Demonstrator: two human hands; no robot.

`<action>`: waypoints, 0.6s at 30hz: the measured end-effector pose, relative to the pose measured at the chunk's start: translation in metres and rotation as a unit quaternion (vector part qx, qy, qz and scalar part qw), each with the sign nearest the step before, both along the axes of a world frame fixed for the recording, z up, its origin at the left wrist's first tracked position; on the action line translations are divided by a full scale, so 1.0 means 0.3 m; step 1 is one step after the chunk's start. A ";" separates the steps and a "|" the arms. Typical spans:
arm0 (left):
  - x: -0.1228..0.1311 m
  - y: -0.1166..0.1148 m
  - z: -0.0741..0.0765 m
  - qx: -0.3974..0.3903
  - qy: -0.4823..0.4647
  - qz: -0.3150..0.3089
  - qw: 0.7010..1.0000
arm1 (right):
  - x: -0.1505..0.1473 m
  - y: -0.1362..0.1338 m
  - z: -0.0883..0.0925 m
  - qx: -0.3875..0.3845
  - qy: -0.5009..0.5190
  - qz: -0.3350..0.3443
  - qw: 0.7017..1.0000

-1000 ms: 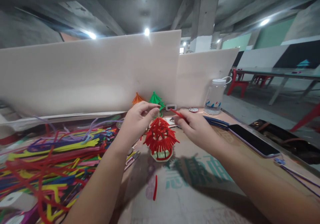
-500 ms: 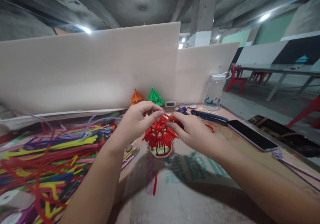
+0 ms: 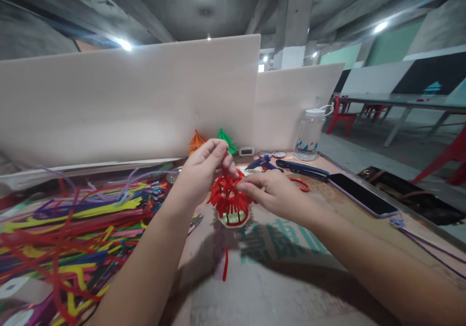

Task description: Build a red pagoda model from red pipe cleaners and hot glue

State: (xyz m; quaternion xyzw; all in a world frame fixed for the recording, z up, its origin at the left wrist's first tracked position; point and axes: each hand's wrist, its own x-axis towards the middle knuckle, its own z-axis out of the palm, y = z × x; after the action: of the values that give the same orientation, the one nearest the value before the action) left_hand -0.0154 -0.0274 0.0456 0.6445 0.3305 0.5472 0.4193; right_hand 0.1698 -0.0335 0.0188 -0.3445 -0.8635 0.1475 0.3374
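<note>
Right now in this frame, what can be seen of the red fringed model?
The red fringed model stands upright on the work surface, on a pale, flat, angular base. Thin dark posts show beneath a flared skirt of fuzzy red strips that look like pipe cleaner; more red pieces crowd above it. The left hand and right hand meet around its top, partly hiding it, so exact contact is unclear.

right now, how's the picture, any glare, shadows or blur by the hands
Head view: lamps flare overhead; head view: a broad shadow lies below the right forearm; head view: fine detail looks soft where the left hand overlaps the red model.
</note>
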 end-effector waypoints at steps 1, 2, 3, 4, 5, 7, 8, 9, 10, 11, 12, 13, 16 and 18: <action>-0.006 -0.001 0.004 0.001 -0.015 0.019 1.000 | 0.012 0.009 0.007 0.000 -0.007 -0.004 1.000; -0.018 -0.001 0.010 0.009 -0.020 0.047 0.999 | 0.031 0.023 0.016 0.000 -0.011 -0.015 1.000; -0.034 -0.001 0.015 0.023 -0.007 0.081 0.996 | 0.056 0.042 0.027 0.000 -0.014 -0.033 0.999; -0.052 0.001 0.019 0.044 0.020 0.123 0.991 | 0.087 0.067 0.036 -0.001 -0.021 -0.052 0.998; -0.072 0.004 0.022 0.068 0.059 0.170 0.981 | 0.121 0.098 0.041 -0.008 -0.030 -0.072 0.997; -0.106 0.017 0.021 0.105 0.138 0.244 0.954 | 0.193 0.173 0.031 -0.027 -0.060 -0.143 0.988; -0.117 0.026 0.017 0.113 0.171 0.260 0.944 | 0.227 0.214 0.015 -0.039 -0.074 -0.175 0.981; -0.125 0.035 0.011 0.116 0.198 0.267 0.936 | 0.255 0.256 -0.010 -0.044 -0.077 -0.221 0.971; -0.127 0.046 0.004 0.116 0.220 0.265 0.932 | 0.278 0.297 -0.040 -0.047 -0.072 -0.262 0.961; -0.126 0.056 -0.004 0.115 0.239 0.259 0.929 | 0.295 0.335 -0.075 -0.051 -0.066 -0.283 0.956; -0.123 0.064 -0.011 0.114 0.255 0.253 0.926 | 0.305 0.370 -0.111 -0.057 -0.065 -0.284 0.955; -0.117 0.071 -0.017 0.114 0.269 0.243 0.925 | 0.309 0.401 -0.146 -0.066 -0.066 -0.279 0.956; -0.095 0.079 -0.031 0.115 0.286 0.203 0.929 | 0.303 0.478 -0.225 -0.088 -0.074 -0.264 0.958; -0.083 0.080 -0.035 0.110 0.284 0.184 0.935 | 0.292 0.520 -0.255 -0.101 -0.077 -0.255 0.958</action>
State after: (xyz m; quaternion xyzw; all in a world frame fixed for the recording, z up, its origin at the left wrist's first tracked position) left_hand -0.0403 -0.0033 0.0350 0.7428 0.4868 0.4419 0.1265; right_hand 0.2574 0.1223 -0.0576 -0.5963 -0.7506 0.1162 0.2601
